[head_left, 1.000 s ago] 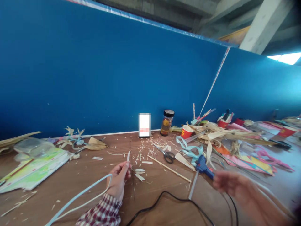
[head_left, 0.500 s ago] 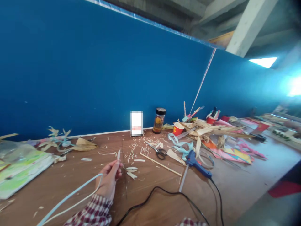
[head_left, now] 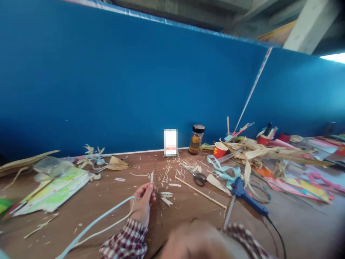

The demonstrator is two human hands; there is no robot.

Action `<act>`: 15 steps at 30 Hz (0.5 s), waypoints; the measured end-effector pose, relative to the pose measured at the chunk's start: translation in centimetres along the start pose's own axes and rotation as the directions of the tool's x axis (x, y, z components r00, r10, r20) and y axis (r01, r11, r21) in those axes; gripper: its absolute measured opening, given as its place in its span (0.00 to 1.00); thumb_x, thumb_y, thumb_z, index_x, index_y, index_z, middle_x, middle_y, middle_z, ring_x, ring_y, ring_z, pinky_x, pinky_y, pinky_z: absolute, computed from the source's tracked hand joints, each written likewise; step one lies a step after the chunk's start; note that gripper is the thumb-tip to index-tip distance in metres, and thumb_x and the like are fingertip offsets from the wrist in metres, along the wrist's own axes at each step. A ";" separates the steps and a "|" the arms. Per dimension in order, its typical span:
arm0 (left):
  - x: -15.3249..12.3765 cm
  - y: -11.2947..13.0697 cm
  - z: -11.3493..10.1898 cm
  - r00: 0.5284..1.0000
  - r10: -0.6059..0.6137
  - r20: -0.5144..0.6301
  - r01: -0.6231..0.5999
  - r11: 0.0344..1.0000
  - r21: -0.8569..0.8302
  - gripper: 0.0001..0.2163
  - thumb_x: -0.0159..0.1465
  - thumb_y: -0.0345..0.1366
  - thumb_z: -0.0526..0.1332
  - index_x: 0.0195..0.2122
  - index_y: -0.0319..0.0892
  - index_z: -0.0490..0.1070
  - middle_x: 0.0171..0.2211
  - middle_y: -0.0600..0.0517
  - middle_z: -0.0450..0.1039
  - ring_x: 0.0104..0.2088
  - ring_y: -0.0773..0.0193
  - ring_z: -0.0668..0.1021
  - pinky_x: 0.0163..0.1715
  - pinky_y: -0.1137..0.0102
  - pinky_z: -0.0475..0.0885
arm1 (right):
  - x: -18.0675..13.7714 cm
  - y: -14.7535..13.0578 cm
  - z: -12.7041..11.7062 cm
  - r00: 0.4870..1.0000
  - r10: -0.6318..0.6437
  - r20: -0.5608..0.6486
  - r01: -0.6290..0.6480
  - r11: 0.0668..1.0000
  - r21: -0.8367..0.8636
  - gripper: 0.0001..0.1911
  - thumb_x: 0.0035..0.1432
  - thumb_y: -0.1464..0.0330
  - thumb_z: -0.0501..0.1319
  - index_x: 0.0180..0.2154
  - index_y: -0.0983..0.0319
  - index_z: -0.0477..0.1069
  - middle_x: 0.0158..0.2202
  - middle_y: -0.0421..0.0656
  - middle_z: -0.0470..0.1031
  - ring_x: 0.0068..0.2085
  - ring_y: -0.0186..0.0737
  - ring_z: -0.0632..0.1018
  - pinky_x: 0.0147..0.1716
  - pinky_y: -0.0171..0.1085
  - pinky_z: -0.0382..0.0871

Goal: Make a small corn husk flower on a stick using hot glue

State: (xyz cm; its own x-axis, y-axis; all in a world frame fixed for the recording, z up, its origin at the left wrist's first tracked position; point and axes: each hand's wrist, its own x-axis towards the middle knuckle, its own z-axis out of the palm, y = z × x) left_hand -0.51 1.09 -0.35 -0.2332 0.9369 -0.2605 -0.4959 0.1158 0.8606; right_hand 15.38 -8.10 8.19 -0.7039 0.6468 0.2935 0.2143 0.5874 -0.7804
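My left hand (head_left: 144, 201) is closed in a pinch, thumb against fingers, with a narrow pale husk piece (head_left: 152, 177) pointing up from the fingertips. Over its wrist passes a light-blue wrapped band (head_left: 99, 217), bent back on itself at the hand. My right hand (head_left: 192, 239) is low in the view, large and smeared by motion, so its fingers do not show clearly. Just right of my left hand lie several small cut husk pieces (head_left: 166, 194). Beyond them are scissors (head_left: 199, 178) and a thin stick (head_left: 201, 192).
A blue glue gun (head_left: 249, 198) with a cable lies at right. Behind it are light-blue ribbon (head_left: 218, 167), dry corn husks (head_left: 264, 153) and a red paper cup (head_left: 220, 150). A lidded jar (head_left: 196, 140) stands against the blue partition (head_left: 121, 79). Painted paper (head_left: 59, 190) lies left.
My right hand has come up into the lower middle, where only a bit of sleeve showed before. The view has turned left. My left hand keeps its pinch on the husk piece.
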 end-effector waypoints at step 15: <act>0.2 -0.4 0.0 1.000 -0.003 0.021 0.003 1.000 0.028 0.15 0.43 0.39 0.67 0.30 0.36 0.70 0.21 0.54 0.71 0.18 0.76 0.68 0.16 0.81 0.64 | 6.3 12.0 -3.2 0.771 0.569 -0.286 -0.598 0.492 -0.633 0.08 0.47 0.74 0.56 0.33 0.62 0.69 0.31 0.46 0.73 0.35 0.42 0.73 0.31 0.36 0.58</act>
State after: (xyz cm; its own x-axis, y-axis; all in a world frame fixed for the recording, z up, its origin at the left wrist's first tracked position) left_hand -0.43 1.23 -0.73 -0.2137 0.9434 -0.2538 -0.4728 0.1275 0.8719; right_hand 15.70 4.57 2.47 -0.2267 0.9721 -0.0600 0.9549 0.2097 -0.2100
